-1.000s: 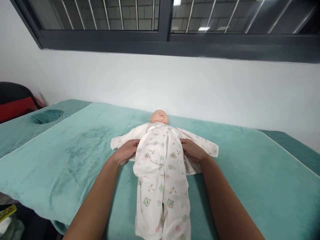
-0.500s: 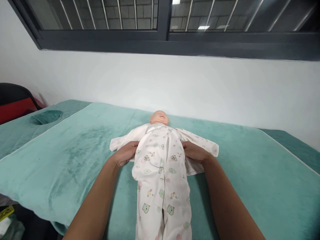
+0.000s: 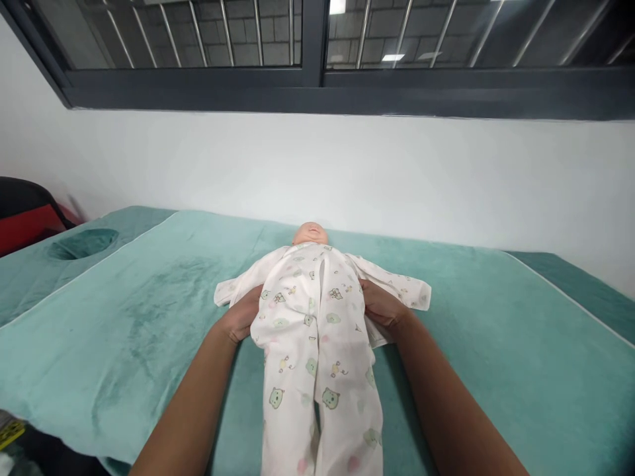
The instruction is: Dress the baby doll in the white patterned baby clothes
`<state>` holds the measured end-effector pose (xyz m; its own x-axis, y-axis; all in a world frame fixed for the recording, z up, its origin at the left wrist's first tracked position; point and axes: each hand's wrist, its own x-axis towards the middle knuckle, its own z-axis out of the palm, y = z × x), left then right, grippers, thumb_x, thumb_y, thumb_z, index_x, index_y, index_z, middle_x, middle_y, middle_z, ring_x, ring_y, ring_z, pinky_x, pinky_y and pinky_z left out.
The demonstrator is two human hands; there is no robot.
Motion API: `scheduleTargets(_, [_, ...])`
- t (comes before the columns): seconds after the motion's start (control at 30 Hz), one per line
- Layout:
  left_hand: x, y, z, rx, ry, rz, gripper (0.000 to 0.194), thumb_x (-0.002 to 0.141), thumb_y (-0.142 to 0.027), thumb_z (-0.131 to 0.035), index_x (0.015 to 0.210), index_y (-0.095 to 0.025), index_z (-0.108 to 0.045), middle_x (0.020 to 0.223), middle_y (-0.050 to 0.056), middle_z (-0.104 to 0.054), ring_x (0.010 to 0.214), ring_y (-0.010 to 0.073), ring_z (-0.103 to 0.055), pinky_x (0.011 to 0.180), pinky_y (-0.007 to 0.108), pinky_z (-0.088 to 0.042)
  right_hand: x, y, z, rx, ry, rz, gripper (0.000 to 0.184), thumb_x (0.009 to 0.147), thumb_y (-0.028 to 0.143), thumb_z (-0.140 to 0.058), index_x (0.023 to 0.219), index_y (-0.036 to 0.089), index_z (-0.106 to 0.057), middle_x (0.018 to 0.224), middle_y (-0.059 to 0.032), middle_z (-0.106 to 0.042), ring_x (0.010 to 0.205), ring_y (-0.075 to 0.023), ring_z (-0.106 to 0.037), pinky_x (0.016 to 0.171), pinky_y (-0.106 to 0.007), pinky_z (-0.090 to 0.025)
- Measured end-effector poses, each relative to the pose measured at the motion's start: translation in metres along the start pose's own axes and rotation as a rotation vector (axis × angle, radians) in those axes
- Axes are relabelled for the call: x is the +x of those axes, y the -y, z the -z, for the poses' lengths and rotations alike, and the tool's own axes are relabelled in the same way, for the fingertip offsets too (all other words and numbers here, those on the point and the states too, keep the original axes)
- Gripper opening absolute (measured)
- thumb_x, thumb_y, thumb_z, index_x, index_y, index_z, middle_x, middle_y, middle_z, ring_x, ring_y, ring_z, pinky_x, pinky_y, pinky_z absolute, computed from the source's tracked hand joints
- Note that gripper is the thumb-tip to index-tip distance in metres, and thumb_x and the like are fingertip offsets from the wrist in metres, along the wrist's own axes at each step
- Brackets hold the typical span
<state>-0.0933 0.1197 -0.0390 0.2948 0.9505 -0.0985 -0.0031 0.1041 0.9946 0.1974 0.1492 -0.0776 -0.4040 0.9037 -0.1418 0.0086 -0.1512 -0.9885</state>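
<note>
**Long Axis: 12 to 6 O'Clock**

I read the printed garment (image 3: 320, 330) below the doll head (image 3: 310, 234), at 3 o'clock from the left hand (image 3: 243, 313), 9 from the right hand (image 3: 381, 304). Both touch it, neither nearer. Fingertips are hidden; I cannot tell their grip.

Ahead of you, a white wall (image 3: 317, 165) rises behind the bed (image 3: 30, 284), with a dark-framed window (image 3: 313, 92) along the top. Through its panes you see slanting metal bars (image 3: 227, 33) and grey blockwork (image 3: 275, 32). A pale green cover (image 3: 496, 330) with light edging lies across the darker green bed. Toward your far left, the bed has an oval hollow (image 3: 83, 244), near a black-and-red object (image 3: 30, 228). Below, at your lower left, sits a partly cut-off yellow item (image 3: 12, 433).
</note>
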Motion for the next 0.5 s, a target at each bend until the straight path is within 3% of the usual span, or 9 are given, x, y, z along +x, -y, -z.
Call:
scheduleTargets(0.17, [0.0, -0.004, -0.002, 0.089, -0.048, -0.054, 0.032, 0.057, -0.03, -0.08, 0.085, -0.015, -0.076, 0.096, 0.012, -0.075, 0.123, 0.0355, -0.052, 0.103, 0.036, -0.043, 0.003, 0.001, -0.004, 0.113, 0.018, 0.0, 0.036, 0.065, 0.02, -0.073, 0.1, 0.018, -0.071, 0.084, -0.006, -0.073, 0.083, -0.0227, -0.067, 0.07, -0.032, -0.054])
scheduleTargets(0.5, [0.001, -0.005, -0.013, 0.119, -0.079, -0.04, 0.038, 0.06, -0.032, -0.079, 0.093, -0.012, -0.074, 0.096, 0.011, -0.074, 0.112, 0.0348, -0.058, 0.099, 0.04, -0.046, 0.002, 0.006, -0.015, -0.022, -0.078, 0.014, 0.045, 0.07, 0.033, -0.074, 0.113, 0.02, -0.067, 0.1, -0.0071, -0.072, 0.097, -0.0255, -0.064, 0.08, -0.036, -0.054])
